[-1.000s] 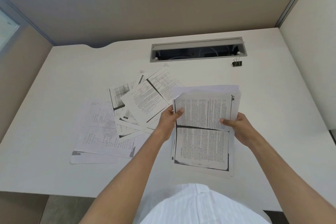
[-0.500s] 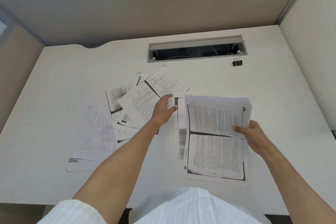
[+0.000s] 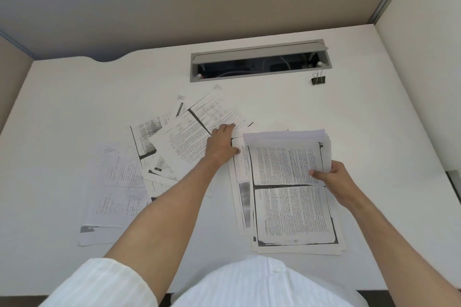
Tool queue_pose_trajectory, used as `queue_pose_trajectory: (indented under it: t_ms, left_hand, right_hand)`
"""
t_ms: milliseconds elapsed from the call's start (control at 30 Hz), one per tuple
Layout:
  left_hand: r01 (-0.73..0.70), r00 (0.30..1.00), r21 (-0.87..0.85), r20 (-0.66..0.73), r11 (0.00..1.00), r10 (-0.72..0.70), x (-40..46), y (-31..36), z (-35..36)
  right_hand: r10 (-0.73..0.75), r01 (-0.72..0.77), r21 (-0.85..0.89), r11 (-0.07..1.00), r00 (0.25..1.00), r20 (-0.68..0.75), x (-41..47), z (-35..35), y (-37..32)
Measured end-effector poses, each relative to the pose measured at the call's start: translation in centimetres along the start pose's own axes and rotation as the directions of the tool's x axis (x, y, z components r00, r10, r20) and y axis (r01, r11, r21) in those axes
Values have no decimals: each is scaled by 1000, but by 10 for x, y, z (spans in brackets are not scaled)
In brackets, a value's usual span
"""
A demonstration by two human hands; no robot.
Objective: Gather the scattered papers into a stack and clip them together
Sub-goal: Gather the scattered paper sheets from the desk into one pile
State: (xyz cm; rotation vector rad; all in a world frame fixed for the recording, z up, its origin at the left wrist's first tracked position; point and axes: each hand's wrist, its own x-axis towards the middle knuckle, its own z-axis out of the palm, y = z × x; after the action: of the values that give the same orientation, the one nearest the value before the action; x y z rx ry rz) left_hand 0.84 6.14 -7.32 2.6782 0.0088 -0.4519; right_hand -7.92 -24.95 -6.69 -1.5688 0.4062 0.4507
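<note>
1. The right hand [image 3: 334, 182] pinches the right edge of the gathered stack [image 3: 291, 192], thumb on top, fingers curled beneath; the stack lies near the front edge of the white table [image 3: 374, 132].
2. Left of the stack, the left hand [image 3: 223, 143] lies flat with straight fingers pressing on a printed sheet [image 3: 199, 132] among the scattered papers [image 3: 119, 182], which fan out farther left of the stack.
3. A black binder clip [image 3: 318, 80] sits well behind the stack, just beside the right end of the grey cable slot [image 3: 259, 57].
</note>
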Motion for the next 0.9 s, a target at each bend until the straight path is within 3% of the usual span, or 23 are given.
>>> queue_pose_trajectory:
  t_ms: [233,333,400,500,600,667,767,833,900]
  left_hand:
    - [56,998,-7,-12,998,-56,3,-3,3]
    - [70,997,-86,-12,994,-72,-2,-6,5]
    - [65,996,-238,-45,969,-78,-7,-6,6]
    - [88,987,-556,-61,826,-147,-21,0,1]
    - [109,984,-814,7,570,-178,-36,4,-5]
    - [142,976,-910,64,389,-207,-46,6,-9]
    - [222,954,-955,171,198,-245,-61,6,-6]
    - [254,952,-952,216,171,-215,-69,4,0]
    - [244,965,-933,206,264,-165,-77,3,5]
  right_hand:
    - [5,-5,5,1000,1000,21,5,-1,0]
    - [-1,1,-3,1000,999,39,8,-1,0]
    - [-5,5,-6,1000,999,51,9,-2,1]
    - [-8,9,-5,1000,997,74,9,-3,1]
    - [-24,23,9,1000,994,107,8,-3,0]
    - [-33,29,34,999,993,111,8,-3,-1]
    - [-42,36,53,998,992,122,7,-4,-3]
    - [-43,36,48,998,990,137,6,-2,-4]
    - [-42,35,47,998,987,155,5,-1,-4]
